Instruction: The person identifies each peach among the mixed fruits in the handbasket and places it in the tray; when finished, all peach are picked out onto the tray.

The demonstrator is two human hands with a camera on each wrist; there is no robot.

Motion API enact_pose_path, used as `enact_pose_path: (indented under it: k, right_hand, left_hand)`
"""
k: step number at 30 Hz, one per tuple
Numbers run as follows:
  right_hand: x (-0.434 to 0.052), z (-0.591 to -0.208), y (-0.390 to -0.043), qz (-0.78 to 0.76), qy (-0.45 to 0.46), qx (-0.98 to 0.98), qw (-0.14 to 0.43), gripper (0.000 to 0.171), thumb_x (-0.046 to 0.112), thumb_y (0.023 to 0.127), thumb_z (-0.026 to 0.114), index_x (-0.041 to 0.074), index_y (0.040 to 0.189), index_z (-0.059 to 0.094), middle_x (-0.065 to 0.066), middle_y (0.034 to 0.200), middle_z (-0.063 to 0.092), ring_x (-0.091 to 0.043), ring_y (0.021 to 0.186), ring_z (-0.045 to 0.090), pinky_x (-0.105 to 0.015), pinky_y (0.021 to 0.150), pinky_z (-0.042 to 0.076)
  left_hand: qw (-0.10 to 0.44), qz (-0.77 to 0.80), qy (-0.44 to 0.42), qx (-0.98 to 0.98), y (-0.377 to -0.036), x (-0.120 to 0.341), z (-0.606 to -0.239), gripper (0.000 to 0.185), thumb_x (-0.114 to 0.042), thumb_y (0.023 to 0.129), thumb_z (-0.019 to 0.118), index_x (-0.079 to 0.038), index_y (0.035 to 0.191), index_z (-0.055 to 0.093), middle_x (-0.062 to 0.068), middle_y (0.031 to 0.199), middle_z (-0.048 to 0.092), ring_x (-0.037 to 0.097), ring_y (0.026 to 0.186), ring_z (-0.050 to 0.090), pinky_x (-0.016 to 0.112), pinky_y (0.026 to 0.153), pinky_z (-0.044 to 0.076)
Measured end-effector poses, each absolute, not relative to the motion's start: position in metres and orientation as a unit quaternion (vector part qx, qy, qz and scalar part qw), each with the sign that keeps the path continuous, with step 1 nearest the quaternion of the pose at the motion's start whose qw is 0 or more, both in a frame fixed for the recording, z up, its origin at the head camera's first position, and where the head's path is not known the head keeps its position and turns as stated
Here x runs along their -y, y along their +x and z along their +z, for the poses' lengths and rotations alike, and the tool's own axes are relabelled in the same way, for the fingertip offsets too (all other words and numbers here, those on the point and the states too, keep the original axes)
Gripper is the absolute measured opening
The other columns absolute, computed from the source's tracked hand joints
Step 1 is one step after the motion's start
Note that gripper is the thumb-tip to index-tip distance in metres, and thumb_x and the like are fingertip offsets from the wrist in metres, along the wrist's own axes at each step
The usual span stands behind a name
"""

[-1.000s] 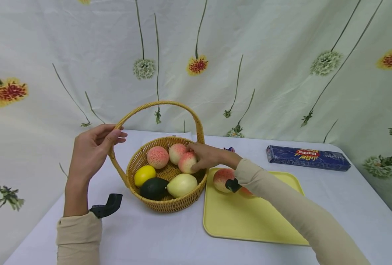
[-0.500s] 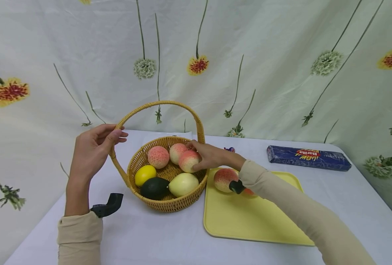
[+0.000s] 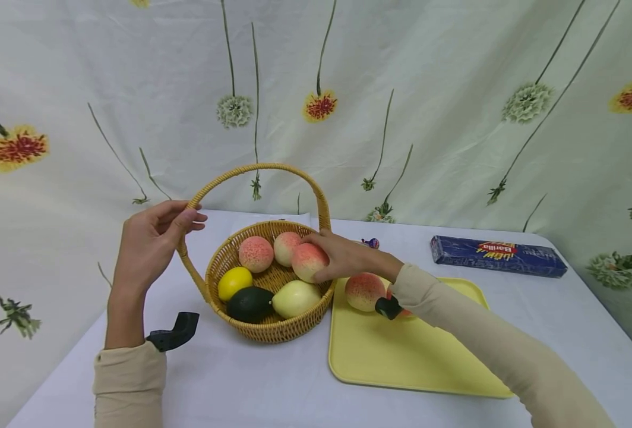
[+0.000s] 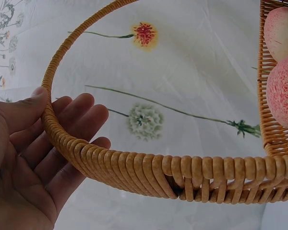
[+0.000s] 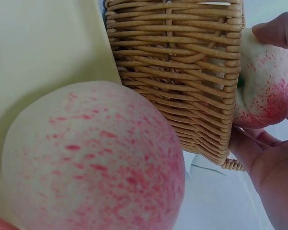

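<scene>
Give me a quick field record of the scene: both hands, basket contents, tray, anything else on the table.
left hand: holds the basket handle
right hand: grips a peach over the basket rim
basket: two more peaches, a lemon, a dark avocado, a pale yellow-green fruit
yellow tray: one peach, beside the basket; another partly hidden by the sleeve
table: blue pasta box behind the tray

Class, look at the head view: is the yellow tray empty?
No: a peach lies on the yellow tray beside the basket.
</scene>
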State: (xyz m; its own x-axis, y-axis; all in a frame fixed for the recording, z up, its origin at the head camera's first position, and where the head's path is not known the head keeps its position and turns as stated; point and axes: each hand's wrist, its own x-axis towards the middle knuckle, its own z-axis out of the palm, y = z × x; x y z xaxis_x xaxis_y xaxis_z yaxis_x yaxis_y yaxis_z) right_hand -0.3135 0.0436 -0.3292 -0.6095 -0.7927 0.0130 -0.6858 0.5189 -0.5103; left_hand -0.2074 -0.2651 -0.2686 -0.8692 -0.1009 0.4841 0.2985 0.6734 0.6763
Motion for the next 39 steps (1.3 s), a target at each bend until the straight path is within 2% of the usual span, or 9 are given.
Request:
enact_pose_path:
  k: [9,16,25,32,39]
  right_hand:
    - [-0.048,-0.331,-0.308,-0.295,-0.422,-0.848,0.122,0.071,0.03,0.079,0.073,0.011,0.138,0.038,-0.006,0.124,0.058,-0.014,0.103,0.06,-0.029,0.087,0.051]
    - [-0.05,-0.336,-0.309,-0.309,-0.431,-0.841,0.106,0.069,0.034,0.082,0.076,0.01,0.136,0.039,-0.007,0.125,0.057,-0.015,0.107,0.059,-0.029,0.09,0.05]
    - [-0.054,-0.336,-0.305,-0.333,-0.427,-0.833,0.112,0.066,0.035,0.086,0.071,0.013,0.139,0.038,-0.005,0.127,0.056,-0.014,0.107,0.06,-0.03,0.09,0.05]
    - [-0.057,-0.334,-0.301,-0.365,-0.414,-0.823,0.134,0.068,0.033,0.083,0.072,0.015,0.139,0.038,-0.003,0.129,0.053,-0.014,0.109,0.058,-0.032,0.09,0.05]
    - [-0.061,-0.333,-0.296,-0.383,-0.42,-0.812,0.135,0.075,0.025,0.08,0.071,0.011,0.144,0.035,-0.006,0.132,0.05,-0.018,0.107,0.058,-0.033,0.086,0.052]
  left_hand:
    - [0.25,-0.402,-0.054,0.879,-0.207,0.265,-0.269,0.037,-0.029,0.097,0.055,-0.007,0.126,0.061,0.014,0.109,0.069,-0.008,0.084,0.062,0.006,0.075,0.048]
    - [0.249,-0.4,-0.057,0.88,-0.207,0.265,-0.269,0.037,-0.027,0.098,0.054,-0.006,0.127,0.06,0.014,0.109,0.069,-0.005,0.086,0.063,0.009,0.076,0.049]
    - [0.255,-0.407,-0.059,0.875,-0.208,0.265,-0.269,0.036,-0.027,0.097,0.055,-0.005,0.126,0.061,0.015,0.109,0.069,-0.011,0.083,0.061,0.005,0.075,0.047]
    - [0.255,-0.403,-0.059,0.877,-0.207,0.265,-0.269,0.036,-0.027,0.097,0.055,-0.006,0.126,0.061,0.015,0.108,0.069,-0.009,0.084,0.062,0.007,0.075,0.048]
    - [0.254,-0.403,-0.057,0.877,-0.207,0.265,-0.269,0.036,-0.028,0.097,0.055,-0.006,0.125,0.061,0.015,0.109,0.069,-0.009,0.084,0.062,0.006,0.075,0.047]
